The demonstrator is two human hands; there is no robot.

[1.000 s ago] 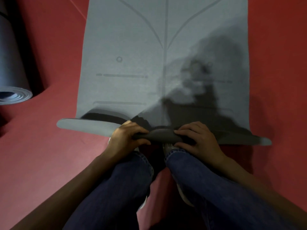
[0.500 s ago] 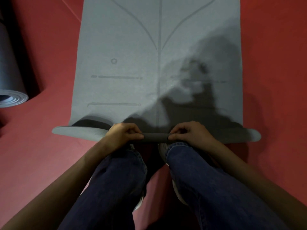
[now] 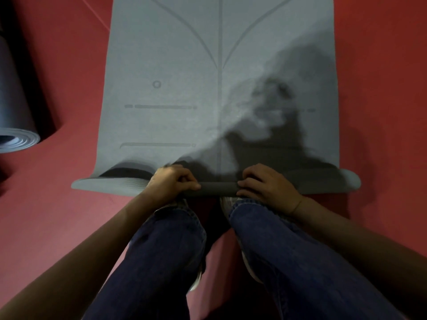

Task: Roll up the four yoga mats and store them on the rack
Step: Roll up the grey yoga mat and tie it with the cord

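Observation:
A grey yoga mat (image 3: 184, 77) with printed alignment lines lies flat on the red floor, stretching away from me. Its near end is curled into a thin tight roll (image 3: 218, 189) right in front of my knees. My left hand (image 3: 172, 183) grips the roll left of centre, fingers curled over it. My right hand (image 3: 265, 184) grips it right of centre the same way. The roll's outer ends are looser and flare out at both sides. A second mat, dark grey and fully rolled (image 3: 13, 107), lies at the far left.
Red floor (image 3: 64, 227) surrounds the mat on both sides. My legs in blue jeans (image 3: 166, 255) crouch just behind the roll. My shadow falls over the mat's right half. No rack is in view.
The loosely folded near edge has been tightened into a thinner roll. Both hands have shifted slightly apart along it, and the view has moved a little to the left.

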